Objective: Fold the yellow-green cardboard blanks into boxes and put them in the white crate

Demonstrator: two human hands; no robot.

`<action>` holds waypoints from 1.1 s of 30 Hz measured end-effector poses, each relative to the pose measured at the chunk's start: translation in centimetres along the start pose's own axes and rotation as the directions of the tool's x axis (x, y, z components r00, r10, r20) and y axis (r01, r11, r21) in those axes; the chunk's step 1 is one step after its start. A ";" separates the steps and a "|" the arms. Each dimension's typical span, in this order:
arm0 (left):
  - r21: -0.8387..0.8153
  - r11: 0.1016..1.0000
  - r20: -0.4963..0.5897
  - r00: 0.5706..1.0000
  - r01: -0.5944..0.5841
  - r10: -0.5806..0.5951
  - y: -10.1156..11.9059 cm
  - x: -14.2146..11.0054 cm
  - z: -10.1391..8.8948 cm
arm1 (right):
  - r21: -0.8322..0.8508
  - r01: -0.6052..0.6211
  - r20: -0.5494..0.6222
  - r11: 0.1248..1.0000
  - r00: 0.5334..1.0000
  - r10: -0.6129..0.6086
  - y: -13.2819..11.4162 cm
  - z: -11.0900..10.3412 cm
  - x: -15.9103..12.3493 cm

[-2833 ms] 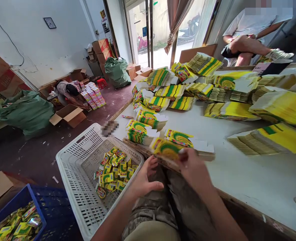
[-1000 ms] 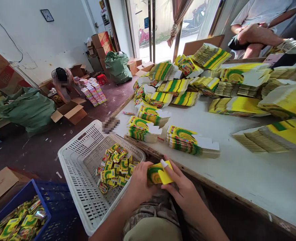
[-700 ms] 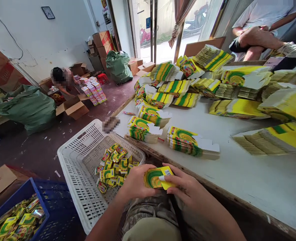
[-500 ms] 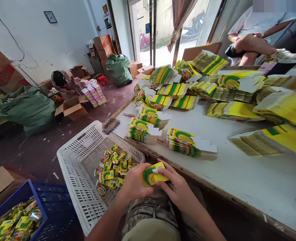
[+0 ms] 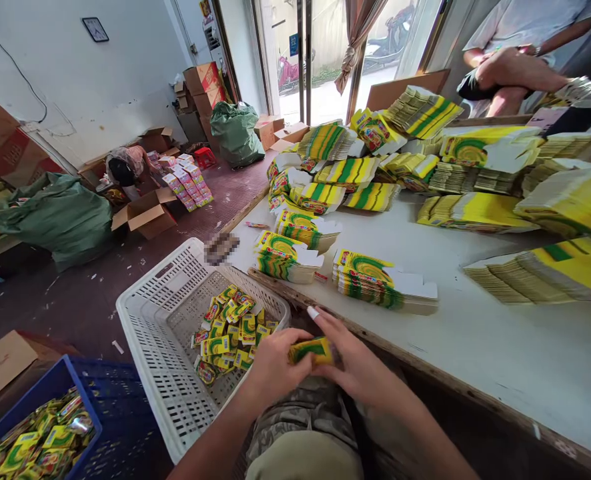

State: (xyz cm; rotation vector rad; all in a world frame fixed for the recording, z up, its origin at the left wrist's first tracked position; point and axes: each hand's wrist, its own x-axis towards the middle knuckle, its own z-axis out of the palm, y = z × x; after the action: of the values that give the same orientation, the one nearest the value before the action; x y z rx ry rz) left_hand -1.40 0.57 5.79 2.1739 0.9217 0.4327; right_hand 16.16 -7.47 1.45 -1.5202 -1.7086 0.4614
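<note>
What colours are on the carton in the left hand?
The carton is yellow and green; see head view.

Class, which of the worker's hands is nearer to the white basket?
Left. The left hand is close beside the white basket; the right hand is farther away, at the far end of the held box.

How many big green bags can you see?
2: one green bag at the left, beside the open cardboard box; another green bag near the glass doors. Others may be hidden.

Beyond the fingers (image 5: 329,324), daylight fills curtained glass doors (image 5: 328,63); left of the fingers, a pale wall (image 5: 130,73) rises above a maroon floor (image 5: 228,203).
</note>
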 end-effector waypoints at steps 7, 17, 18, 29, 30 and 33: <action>0.487 0.799 -0.157 0.935 0.353 -0.318 -6.7 -0.6 -7.0 | -0.375 -0.336 -0.485 0.864 0.865 0.126 9.0 -7.1 2.2; 0.187 0.973 0.088 0.984 0.135 -0.154 -6.2 -1.5 -1.9 | -0.465 -0.358 -0.474 0.810 0.873 0.114 11.3 -5.9 2.6; 0.139 0.985 0.134 0.984 0.099 -0.118 -5.4 -1.3 -1.2 | -0.483 -0.369 -0.477 0.794 0.871 0.115 11.1 -5.9 2.7; -0.415 0.901 0.350 0.936 0.124 0.033 -0.7 1.0 2.8 | -0.438 -0.397 -0.498 0.807 0.854 0.150 7.0 -6.5 2.8; -0.537 0.831 0.317 0.948 0.148 0.036 -0.6 1.3 3.4 | -0.379 -0.339 -0.482 0.861 0.866 0.129 5.8 -5.7 2.3; -0.865 0.493 0.079 0.996 0.089 -0.042 0.1 2.4 4.9 | -0.045 -0.120 -0.300 0.992 0.948 0.101 1.7 -2.5 0.8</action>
State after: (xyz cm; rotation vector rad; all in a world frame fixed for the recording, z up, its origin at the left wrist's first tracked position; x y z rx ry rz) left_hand 2.97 -0.18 2.60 1.1743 0.5420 0.6356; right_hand 19.22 -6.96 2.05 -1.6453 -1.4202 0.2222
